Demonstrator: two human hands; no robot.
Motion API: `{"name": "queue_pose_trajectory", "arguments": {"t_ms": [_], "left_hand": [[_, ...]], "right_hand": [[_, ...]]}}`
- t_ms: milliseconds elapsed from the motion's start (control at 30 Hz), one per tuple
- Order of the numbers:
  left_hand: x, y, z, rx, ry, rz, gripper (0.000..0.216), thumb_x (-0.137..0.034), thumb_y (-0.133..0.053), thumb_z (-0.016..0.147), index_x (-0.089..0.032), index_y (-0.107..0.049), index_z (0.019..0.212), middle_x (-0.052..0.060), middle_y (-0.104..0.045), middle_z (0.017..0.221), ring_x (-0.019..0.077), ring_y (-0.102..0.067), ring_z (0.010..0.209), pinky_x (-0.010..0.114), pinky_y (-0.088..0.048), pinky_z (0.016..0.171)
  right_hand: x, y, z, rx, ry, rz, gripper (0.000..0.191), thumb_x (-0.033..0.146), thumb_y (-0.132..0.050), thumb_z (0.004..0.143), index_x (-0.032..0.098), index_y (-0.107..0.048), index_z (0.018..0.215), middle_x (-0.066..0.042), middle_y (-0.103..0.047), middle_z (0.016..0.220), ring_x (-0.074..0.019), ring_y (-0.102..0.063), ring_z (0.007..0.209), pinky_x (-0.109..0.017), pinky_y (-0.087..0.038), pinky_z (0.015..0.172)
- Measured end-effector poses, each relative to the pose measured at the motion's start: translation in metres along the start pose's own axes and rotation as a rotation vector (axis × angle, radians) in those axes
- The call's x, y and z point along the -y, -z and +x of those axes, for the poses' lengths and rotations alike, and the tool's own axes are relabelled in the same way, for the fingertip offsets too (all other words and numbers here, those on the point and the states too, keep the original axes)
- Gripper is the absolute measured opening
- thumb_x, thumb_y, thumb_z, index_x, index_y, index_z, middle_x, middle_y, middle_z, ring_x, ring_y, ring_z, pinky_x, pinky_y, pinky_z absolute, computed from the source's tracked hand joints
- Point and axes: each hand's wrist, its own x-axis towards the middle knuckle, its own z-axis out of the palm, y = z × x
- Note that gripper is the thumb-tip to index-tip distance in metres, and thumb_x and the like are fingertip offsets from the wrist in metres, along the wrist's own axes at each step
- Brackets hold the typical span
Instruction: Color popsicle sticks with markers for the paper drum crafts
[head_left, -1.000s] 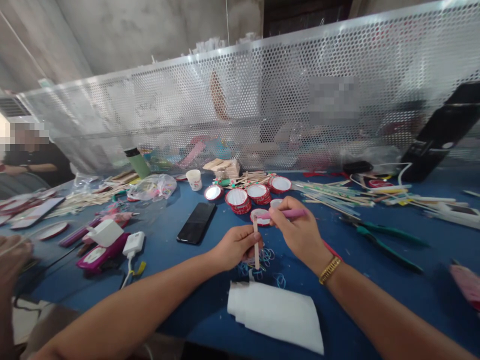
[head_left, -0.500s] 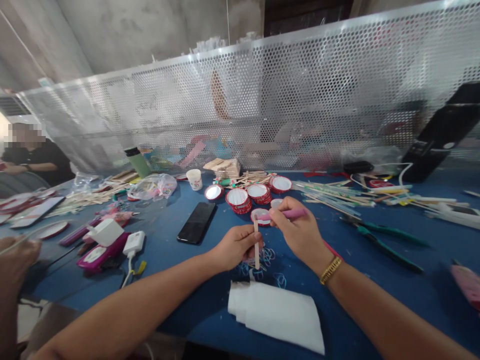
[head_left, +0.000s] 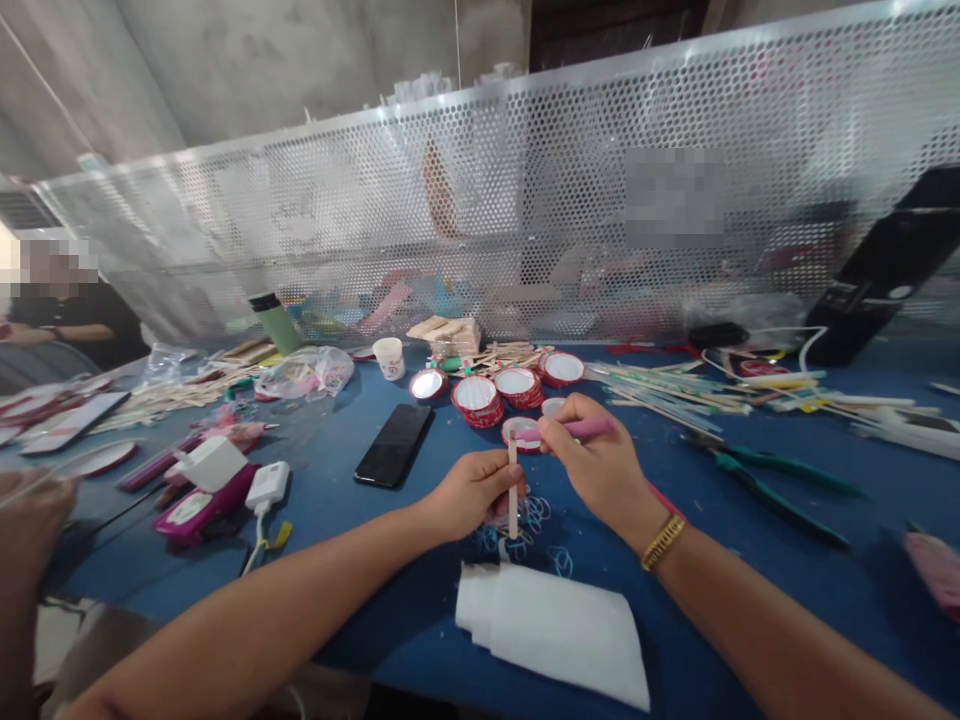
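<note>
My left hand (head_left: 480, 492) is closed around a flat wooden craft stick (head_left: 513, 515), held upright between thumb and fingers. A slim pink pen-shaped tool (head_left: 586, 428) is gripped in my right hand (head_left: 600, 475), its tip at the upper end of the stick. Just behind the tip lies a small red-rimmed white round container (head_left: 523, 446). Thin blue and clear loops (head_left: 534, 514) are scattered beneath my left hand. Nearer to me, a folded white cloth or paper (head_left: 555, 630) rests on the blue table (head_left: 397, 620).
Red-rimmed round containers (head_left: 478, 400), a paper cup (head_left: 388, 358) and a black phone (head_left: 393, 446) stand or lie behind my hands. Green-handled pliers (head_left: 780, 490) are at right, a magenta power strip (head_left: 202, 515) at left. Another person's hand (head_left: 34, 520) is at the left edge.
My hands, the stick and the pink tool hold almost the same position. At the left edge, the other person's hand has shifted slightly left.
</note>
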Motion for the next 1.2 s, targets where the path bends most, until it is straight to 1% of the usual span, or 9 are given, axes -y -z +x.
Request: {"name": "queue_pose_trajectory", "arguments": {"t_ms": [167,333,467,633,767,967,1100,1200], "left_hand": [[-0.0004,0.0002,-0.0002,-0.005,-0.002,0.004,0.05,-0.065,-0.062,0.078,-0.016,-0.055,0.073,-0.007,-0.043,0.047,0.0062,-0.036,0.04,0.02,-0.028,0.041],[-0.0001,-0.0004,0.0005,-0.009,0.004,0.021,0.05,-0.066,-0.061,0.078,-0.016,-0.055,0.073,-0.007,-0.044,0.047,0.0068,-0.038,0.04,0.02,-0.028,0.04],[0.0006,-0.0002,0.0011,0.0,-0.005,0.008,0.051,-0.066,-0.062,0.077,-0.016,-0.054,0.072,-0.007,-0.042,0.047,0.0062,-0.036,0.039,0.02,-0.027,0.04],[0.0004,0.0005,0.0005,0.001,-0.01,0.021,0.05,-0.065,-0.061,0.078,-0.016,-0.054,0.073,-0.007,-0.043,0.047,0.0064,-0.037,0.04,0.02,-0.027,0.04],[0.0011,0.0006,0.0005,0.0,-0.006,0.021,0.05,-0.065,-0.061,0.079,-0.017,-0.054,0.073,-0.007,-0.043,0.047,0.0066,-0.037,0.04,0.02,-0.028,0.04],[0.0017,0.0003,0.0002,0.014,0.007,0.001,0.049,-0.065,-0.061,0.079,-0.017,-0.054,0.073,-0.007,-0.042,0.048,0.0062,-0.035,0.041,0.019,-0.027,0.041],[0.0008,0.0,-0.0002,0.017,0.01,-0.012,0.049,-0.065,-0.062,0.078,-0.016,-0.054,0.073,-0.008,-0.041,0.048,0.006,-0.034,0.041,0.019,-0.026,0.041],[0.0003,-0.0001,-0.0003,0.018,0.014,-0.007,0.05,-0.065,-0.062,0.078,-0.016,-0.054,0.073,-0.007,-0.041,0.048,0.006,-0.034,0.041,0.019,-0.026,0.041]], "right_hand": [[0.0001,0.0002,0.0005,-0.017,-0.02,0.015,0.025,0.033,-0.058,0.086,0.022,-0.051,0.064,0.001,-0.058,0.065,-0.0164,-0.055,0.066,-0.031,-0.042,0.067],[-0.0002,0.0004,0.0012,0.006,0.012,0.001,0.026,0.031,-0.057,0.086,0.022,-0.051,0.063,0.001,-0.057,0.065,-0.0164,-0.056,0.067,-0.031,-0.042,0.069],[0.0001,0.0004,0.0011,-0.022,-0.01,0.022,0.025,0.033,-0.058,0.086,0.022,-0.052,0.064,0.001,-0.058,0.065,-0.0161,-0.055,0.065,-0.031,-0.042,0.066],[0.0001,0.0003,0.0011,0.011,0.015,-0.006,0.025,0.031,-0.058,0.085,0.022,-0.052,0.063,0.001,-0.058,0.065,-0.0169,-0.055,0.067,-0.031,-0.043,0.068],[0.0002,0.0001,0.0011,-0.015,-0.001,0.034,0.024,0.031,-0.058,0.086,0.022,-0.052,0.064,0.001,-0.059,0.065,-0.0162,-0.056,0.065,-0.031,-0.043,0.067],[-0.0006,-0.0002,0.001,-0.003,0.018,0.012,0.025,0.03,-0.059,0.085,0.022,-0.051,0.062,0.001,-0.056,0.065,-0.0162,-0.054,0.066,-0.031,-0.042,0.068],[0.0007,-0.0003,0.001,-0.022,0.005,0.019,0.025,0.03,-0.058,0.086,0.022,-0.051,0.064,0.002,-0.057,0.065,-0.0157,-0.055,0.066,-0.031,-0.042,0.068],[0.0019,-0.0002,0.0011,0.013,0.005,0.032,0.026,0.029,-0.058,0.086,0.022,-0.05,0.062,0.002,-0.056,0.064,-0.0158,-0.055,0.066,-0.03,-0.042,0.067]]}}
